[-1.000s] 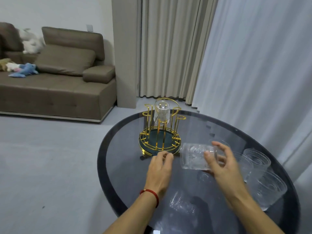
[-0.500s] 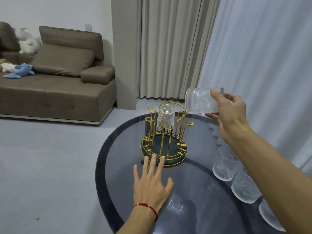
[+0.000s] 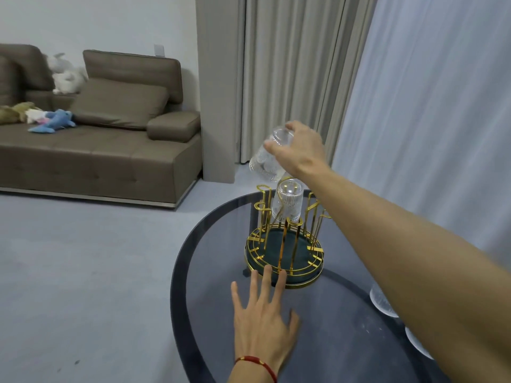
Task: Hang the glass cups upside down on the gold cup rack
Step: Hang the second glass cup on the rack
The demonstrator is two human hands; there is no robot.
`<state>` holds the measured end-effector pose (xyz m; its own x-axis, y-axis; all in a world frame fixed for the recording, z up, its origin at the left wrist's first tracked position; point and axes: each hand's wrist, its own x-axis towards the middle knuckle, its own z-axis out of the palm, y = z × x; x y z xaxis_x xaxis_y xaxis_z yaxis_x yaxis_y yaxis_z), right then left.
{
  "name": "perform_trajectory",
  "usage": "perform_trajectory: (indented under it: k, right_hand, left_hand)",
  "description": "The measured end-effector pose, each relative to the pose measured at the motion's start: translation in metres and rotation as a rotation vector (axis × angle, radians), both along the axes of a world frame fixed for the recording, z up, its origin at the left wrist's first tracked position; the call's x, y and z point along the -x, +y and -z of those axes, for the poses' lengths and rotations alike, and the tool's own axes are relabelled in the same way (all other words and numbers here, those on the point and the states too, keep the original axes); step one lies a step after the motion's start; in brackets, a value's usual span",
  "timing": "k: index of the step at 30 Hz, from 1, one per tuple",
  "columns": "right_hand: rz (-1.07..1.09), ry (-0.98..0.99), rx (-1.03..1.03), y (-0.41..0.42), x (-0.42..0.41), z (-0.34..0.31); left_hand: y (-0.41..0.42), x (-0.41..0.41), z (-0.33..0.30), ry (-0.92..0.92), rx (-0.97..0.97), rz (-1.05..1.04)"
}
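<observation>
Glass cup [image 3: 267, 156] pinched by right hand [image 3: 300, 149] fingers at its base, mouth tilted down-left, above gold rack [image 3: 284, 244] far pegs. Left hand [image 3: 262, 316] flat, fingers spread on tabletop [image 3: 345, 341], nearer rack base.

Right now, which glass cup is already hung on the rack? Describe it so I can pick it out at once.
On the dark round glass table stands the gold cup rack with a dark green base. One ribbed glass cup sits upside down on a rear prong, base uppermost. Unlike the tilted cup gripped in the right hand above it, nothing touches it.
</observation>
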<state>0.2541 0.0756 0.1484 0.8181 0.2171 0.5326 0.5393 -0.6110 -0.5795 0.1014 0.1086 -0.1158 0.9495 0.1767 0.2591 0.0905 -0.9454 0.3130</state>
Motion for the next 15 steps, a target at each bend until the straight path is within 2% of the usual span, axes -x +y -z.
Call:
perform_trajectory:
  k: [4, 15]
  right_hand:
    - [-0.019, 0.005, 0.235, 0.015, -0.01, 0.016]
    - [-0.036, 0.061, 0.692, 0.031, -0.029, 0.04]
  left_hand:
    - [0.0, -0.003, 0.002, -0.015, 0.044, -0.006]
    - [-0.004, -0.001, -0.001, -0.021, 0.085, -0.003]
